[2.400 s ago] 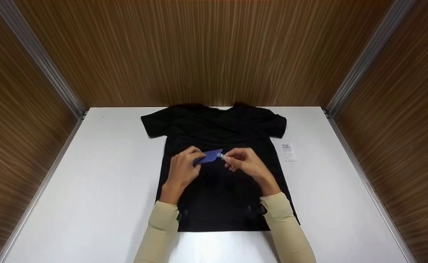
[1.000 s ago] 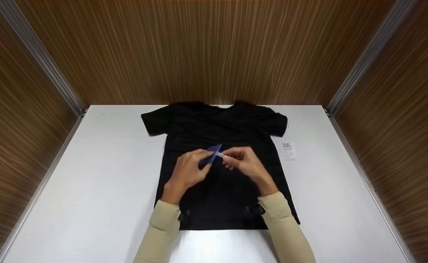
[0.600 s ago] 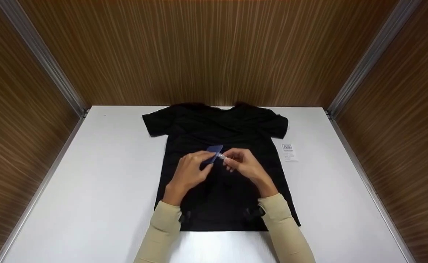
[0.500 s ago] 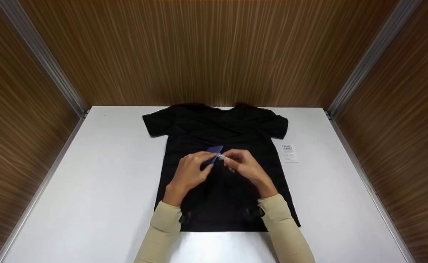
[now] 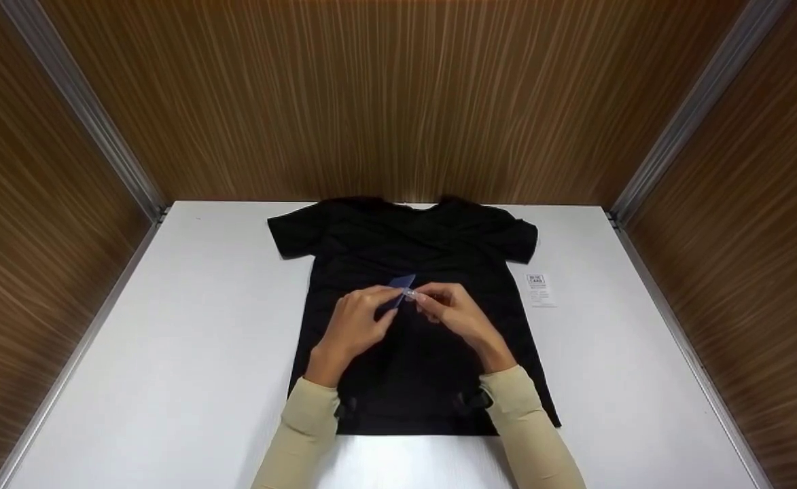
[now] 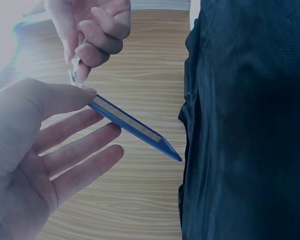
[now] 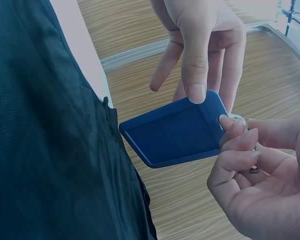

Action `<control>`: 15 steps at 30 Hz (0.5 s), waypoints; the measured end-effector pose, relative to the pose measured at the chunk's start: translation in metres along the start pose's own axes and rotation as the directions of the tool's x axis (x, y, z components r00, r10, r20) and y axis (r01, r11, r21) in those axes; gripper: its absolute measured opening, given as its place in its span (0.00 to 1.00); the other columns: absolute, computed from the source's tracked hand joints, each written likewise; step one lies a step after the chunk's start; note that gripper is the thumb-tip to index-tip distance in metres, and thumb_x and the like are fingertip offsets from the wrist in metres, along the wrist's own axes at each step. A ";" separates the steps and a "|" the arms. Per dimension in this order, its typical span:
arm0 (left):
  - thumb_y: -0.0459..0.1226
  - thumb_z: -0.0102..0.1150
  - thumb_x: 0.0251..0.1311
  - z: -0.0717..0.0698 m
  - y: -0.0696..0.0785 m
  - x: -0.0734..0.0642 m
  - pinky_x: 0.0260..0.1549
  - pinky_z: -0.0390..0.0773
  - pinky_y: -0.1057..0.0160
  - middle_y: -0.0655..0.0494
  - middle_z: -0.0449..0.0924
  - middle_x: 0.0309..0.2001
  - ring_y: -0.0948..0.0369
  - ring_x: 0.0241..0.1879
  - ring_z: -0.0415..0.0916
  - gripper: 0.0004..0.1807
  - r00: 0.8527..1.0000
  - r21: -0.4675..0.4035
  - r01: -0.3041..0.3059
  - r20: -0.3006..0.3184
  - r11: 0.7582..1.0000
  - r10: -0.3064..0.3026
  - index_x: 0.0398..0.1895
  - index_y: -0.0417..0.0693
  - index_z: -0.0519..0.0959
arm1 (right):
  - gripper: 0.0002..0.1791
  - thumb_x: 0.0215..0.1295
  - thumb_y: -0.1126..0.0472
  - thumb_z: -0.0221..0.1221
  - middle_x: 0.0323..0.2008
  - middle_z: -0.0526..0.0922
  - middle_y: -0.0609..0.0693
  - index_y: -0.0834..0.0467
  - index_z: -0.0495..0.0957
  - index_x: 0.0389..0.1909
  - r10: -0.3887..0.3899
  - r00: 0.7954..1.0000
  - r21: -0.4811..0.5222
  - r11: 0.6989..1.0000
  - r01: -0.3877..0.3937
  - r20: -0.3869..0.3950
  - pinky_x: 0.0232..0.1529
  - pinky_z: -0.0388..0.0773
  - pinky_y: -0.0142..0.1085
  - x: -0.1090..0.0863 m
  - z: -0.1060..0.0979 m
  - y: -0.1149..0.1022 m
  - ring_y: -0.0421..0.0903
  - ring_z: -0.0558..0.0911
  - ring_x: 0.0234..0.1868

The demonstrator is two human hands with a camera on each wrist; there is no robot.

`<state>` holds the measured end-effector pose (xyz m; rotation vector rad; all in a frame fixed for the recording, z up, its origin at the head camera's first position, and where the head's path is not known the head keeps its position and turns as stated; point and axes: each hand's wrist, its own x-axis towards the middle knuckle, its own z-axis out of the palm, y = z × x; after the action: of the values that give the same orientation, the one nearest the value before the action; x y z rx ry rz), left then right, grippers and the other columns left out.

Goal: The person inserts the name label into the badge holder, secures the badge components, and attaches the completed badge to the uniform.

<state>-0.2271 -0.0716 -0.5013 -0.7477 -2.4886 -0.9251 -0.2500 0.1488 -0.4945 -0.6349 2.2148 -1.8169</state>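
Above a black T-shirt [image 5: 418, 367] laid out on the table, my left hand [image 5: 357, 319] holds a blue badge holder [image 7: 172, 135] between thumb and fingers near its slotted end. In the left wrist view the badge holder [image 6: 132, 125] is seen edge-on, tilted, and the other left fingers spread beneath it. My right hand [image 5: 458, 311] pinches a clear strap [image 5: 410, 294] at the slotted end of the holder. A small metal piece [image 7: 254, 170] shows among the right fingers. Whether the strap passes through the slot is hidden by the fingertips.
A white printed card [image 5: 541, 292] lies on the white table [image 5: 187, 326], right of the shirt. Wood-grain panels [image 5: 398, 102] with metal corner rails enclose the back and sides.
The left hand has shifted right along the badge holder, which has turned from lying flatter to steeper. Most recently the right fingertips have come slightly closer to the holder with the strap.
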 end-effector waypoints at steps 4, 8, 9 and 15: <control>0.34 0.69 0.64 0.000 0.000 -0.001 0.51 0.85 0.53 0.50 0.89 0.52 0.53 0.51 0.87 0.16 1.000 0.006 0.002 0.003 1.000 -0.002 0.55 0.46 0.87 | 0.14 0.77 0.63 0.56 0.31 0.78 0.49 0.72 0.83 0.47 -0.029 1.000 -0.001 1.000 0.029 0.006 0.30 0.71 0.29 0.000 0.000 0.001 0.42 0.73 0.27; 0.37 0.68 0.64 0.000 0.000 -0.002 0.52 0.85 0.53 0.49 0.88 0.53 0.53 0.52 0.87 0.17 1.000 0.003 -0.003 0.013 1.000 0.003 0.56 0.45 0.86 | 0.13 0.76 0.64 0.57 0.31 0.79 0.51 0.72 0.83 0.47 -0.042 0.999 -0.006 0.999 0.042 0.006 0.30 0.72 0.29 0.000 -0.001 0.002 0.43 0.73 0.27; 0.37 0.68 0.65 0.000 0.000 -0.002 0.52 0.85 0.53 0.49 0.88 0.53 0.53 0.53 0.87 0.17 1.000 0.000 -0.006 0.015 1.000 0.006 0.56 0.45 0.86 | 0.13 0.76 0.64 0.57 0.31 0.80 0.51 0.72 0.83 0.47 -0.043 0.999 -0.008 0.999 0.043 0.005 0.30 0.73 0.29 0.000 -0.001 0.002 0.43 0.74 0.27; 0.41 0.64 0.69 0.000 0.000 -0.001 0.53 0.85 0.53 0.48 0.88 0.53 0.53 0.53 0.87 0.17 1.000 -0.026 -0.013 -0.001 1.000 0.012 0.56 0.43 0.86 | 0.13 0.74 0.66 0.58 0.31 0.83 0.57 0.74 0.83 0.47 -0.065 0.998 -0.016 0.998 0.065 0.008 0.31 0.76 0.28 0.000 0.000 0.002 0.38 0.77 0.27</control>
<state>-0.2266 -0.0715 -0.5017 -0.7703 -2.4728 -0.9554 -0.2506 0.1487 -0.4960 -0.7239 2.2311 -1.8265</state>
